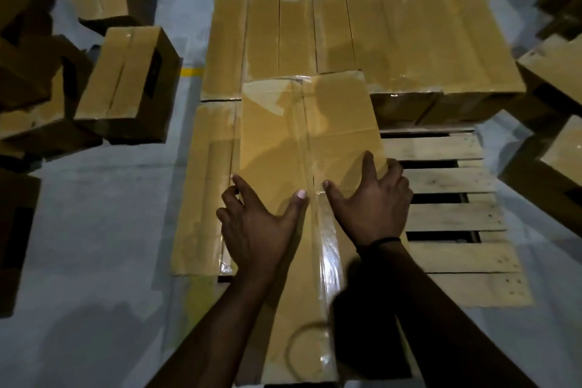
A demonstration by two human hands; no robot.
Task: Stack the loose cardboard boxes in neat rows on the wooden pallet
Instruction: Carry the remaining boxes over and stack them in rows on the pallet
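One box (302,135) lengthwise away, pallet (447,179) below

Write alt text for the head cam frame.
Both bare hands, left hand and right hand, press flat on a taped cardboard box on a wooden pallet. A row of boxes fills its far side; loose boxes sit around.

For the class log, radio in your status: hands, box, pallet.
Left hand and right hand flat on the taped cardboard box, fingers spread. Back row on the wooden pallet filled; right slats bare. Nothing in the way.
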